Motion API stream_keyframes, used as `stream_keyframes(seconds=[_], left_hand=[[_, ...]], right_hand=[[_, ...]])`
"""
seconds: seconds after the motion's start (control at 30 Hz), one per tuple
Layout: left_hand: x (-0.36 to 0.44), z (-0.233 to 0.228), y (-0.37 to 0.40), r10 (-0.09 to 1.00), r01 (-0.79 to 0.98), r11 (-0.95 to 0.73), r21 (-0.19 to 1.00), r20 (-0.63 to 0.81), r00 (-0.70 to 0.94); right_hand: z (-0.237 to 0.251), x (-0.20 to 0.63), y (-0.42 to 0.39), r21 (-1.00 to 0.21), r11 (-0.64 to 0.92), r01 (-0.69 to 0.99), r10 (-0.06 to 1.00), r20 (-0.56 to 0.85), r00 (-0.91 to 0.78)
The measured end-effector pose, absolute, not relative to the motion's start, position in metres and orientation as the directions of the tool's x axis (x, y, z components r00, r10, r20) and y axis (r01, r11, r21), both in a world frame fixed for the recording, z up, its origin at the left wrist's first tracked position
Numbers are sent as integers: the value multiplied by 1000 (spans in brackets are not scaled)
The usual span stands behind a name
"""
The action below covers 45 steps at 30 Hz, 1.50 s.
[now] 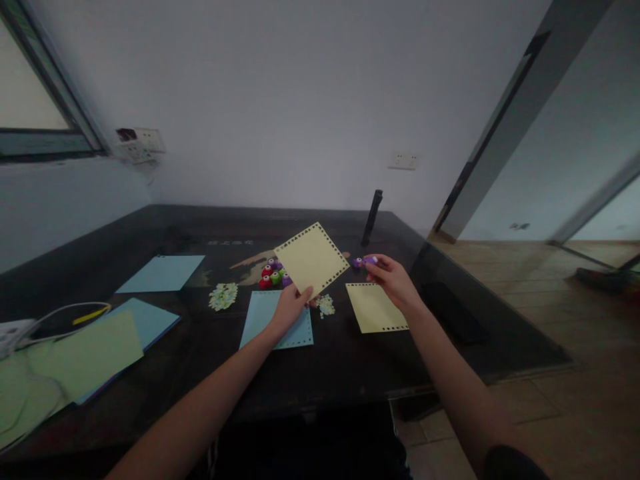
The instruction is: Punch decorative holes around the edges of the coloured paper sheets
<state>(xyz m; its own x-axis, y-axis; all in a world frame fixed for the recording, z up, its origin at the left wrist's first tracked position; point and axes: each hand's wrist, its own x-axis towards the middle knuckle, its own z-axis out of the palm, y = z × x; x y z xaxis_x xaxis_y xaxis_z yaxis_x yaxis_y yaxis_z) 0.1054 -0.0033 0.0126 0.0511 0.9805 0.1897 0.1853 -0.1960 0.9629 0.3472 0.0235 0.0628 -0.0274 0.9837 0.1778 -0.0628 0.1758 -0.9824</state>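
Observation:
My left hand (pixel 290 308) pinches the lower corner of a pale yellow paper square (pixel 311 259) with punched holes along its edges, held up tilted above the dark table (pixel 350 373). My right hand (pixel 393 277) grips a small purple craft punch (pixel 364 261) just right of that sheet. Below my left hand lies a light blue sheet (pixel 263 313) with punched edges. Under my right hand lies a second yellow sheet (pixel 375 308), punched along two edges.
A cluster of red, green and purple punches (pixel 273 275) sits behind the blue sheet. Paper scraps (pixel 223 296) lie in small piles. More blue (pixel 163 273) and green sheets (pixel 87 355) and a white cable (pixel 60 313) lie left. A dark upright stick (pixel 373 217) stands at the back.

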Motion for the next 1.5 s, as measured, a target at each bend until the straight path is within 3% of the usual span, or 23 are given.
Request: stream_keyframes(seconds=[0.13,0.23,0.37,0.47,0.67,1.2,1.5], left_hand=[[107,14,-6,983,182,-183,966,173,66],[107,14,-7,978,203,-203,958,190,82],[107,14,-9,976,239,-215,947,197,97],[108,14,-10,978,225,-198,954,177,109],[109,11,-9,978,227,-189,955,163,129],[108,4,-7,971,260,-213,942,175,161],[109,1,-6,966,239,-227,944,186,179]], right_hand=[[41,383,71,-945,229,234,964,254,83],[22,407,100,-889,176,423,955,258,144],[5,428,124,-703,11,711,929,271,253],[1,432,131,-555,-88,827,930,252,268],[-1,412,135,-389,-130,912,955,198,220],[3,370,144,-331,-268,905,939,119,322],[7,378,133,-300,-185,936,968,110,227]])
